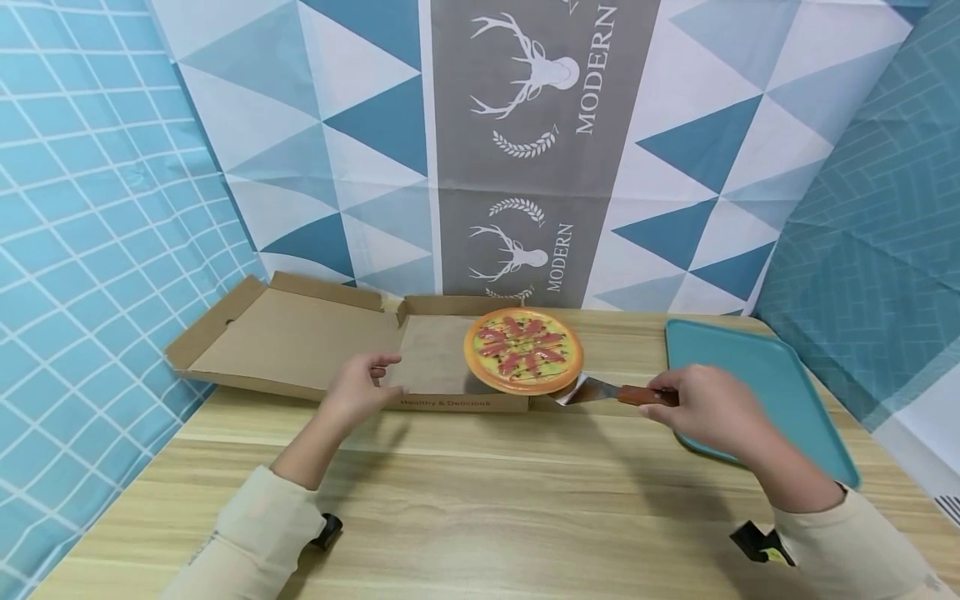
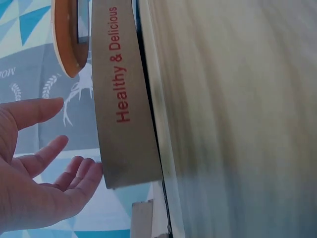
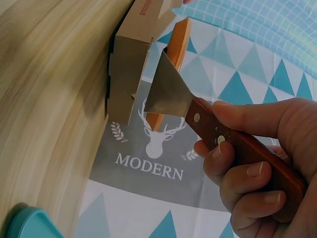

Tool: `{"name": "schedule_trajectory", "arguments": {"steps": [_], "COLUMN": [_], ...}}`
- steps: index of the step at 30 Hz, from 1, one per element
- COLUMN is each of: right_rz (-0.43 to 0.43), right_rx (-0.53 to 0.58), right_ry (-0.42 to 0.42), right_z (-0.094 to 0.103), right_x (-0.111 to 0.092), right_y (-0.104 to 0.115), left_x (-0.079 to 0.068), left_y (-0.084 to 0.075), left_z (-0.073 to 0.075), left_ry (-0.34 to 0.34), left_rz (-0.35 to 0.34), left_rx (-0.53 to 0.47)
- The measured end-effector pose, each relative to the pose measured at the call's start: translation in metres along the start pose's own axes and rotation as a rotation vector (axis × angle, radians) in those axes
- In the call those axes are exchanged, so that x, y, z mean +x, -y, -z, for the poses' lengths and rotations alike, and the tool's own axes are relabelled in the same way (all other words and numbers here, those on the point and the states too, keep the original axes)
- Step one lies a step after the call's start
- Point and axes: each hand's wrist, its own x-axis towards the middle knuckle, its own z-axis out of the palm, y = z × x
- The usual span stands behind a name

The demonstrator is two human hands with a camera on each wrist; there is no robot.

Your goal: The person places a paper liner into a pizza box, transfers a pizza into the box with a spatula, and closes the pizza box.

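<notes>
My right hand (image 1: 712, 412) grips the wooden handle of a spatula (image 1: 628, 394) with a flat metal blade. On that blade (image 3: 171, 94) rests a round pizza (image 1: 523, 350) with an orange crust and red strips on a yellow top. It is tilted and held above the right part of an open cardboard pizza box (image 1: 450, 403), whose base is lined with brown paper. My left hand (image 1: 356, 390) holds nothing; its fingers are spread loosely at the box's front, by the joint with the lid. In the left wrist view the fingertips (image 2: 94, 171) come right at the box's corner.
The box lid (image 1: 292, 333) lies folded back to the left. A teal tray (image 1: 750, 392) is on the right side of the wooden table (image 1: 465, 517). Patterned cloth (image 1: 517, 150) hangs behind the table, with blue coverings at both sides.
</notes>
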Motion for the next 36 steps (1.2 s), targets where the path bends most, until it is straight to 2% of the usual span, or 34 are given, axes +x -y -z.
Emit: {"name": "schedule_trajectory", "arguments": {"steps": [8,14,16,22,24,28,36], "right_rz": [0.017,0.028,0.031,0.026,0.023,0.013,0.011], "right_rx": [0.004,0.024,0.026,0.04,0.039,0.041,0.04], "right_ry": [0.003,0.016,0.014,0.021,0.023,0.023,0.029], "right_z": [-0.006,-0.014,-0.017,-0.023,-0.025,-0.028,-0.032], "right_x": [0.009,0.021,0.025,0.036,0.04,0.045,0.049], "right_y": [0.008,0.014,0.015,0.019,0.02,0.021,0.024], "left_x": [-0.003,-0.001,0.001,0.006,0.006,0.007,0.009], "left_y": [0.007,0.013,0.015,0.02,0.021,0.022,0.023], "left_z": [0.008,0.012,0.013,0.007,0.005,0.0,-0.005], "left_ry": [-0.051,-0.037,-0.023,0.046,0.055,0.052,0.04], "left_rz": [0.035,0.115,0.148,0.239,0.262,0.286,0.301], "left_rx": [0.034,0.021,-0.025,-0.27,-0.302,-0.308,-0.246]}}
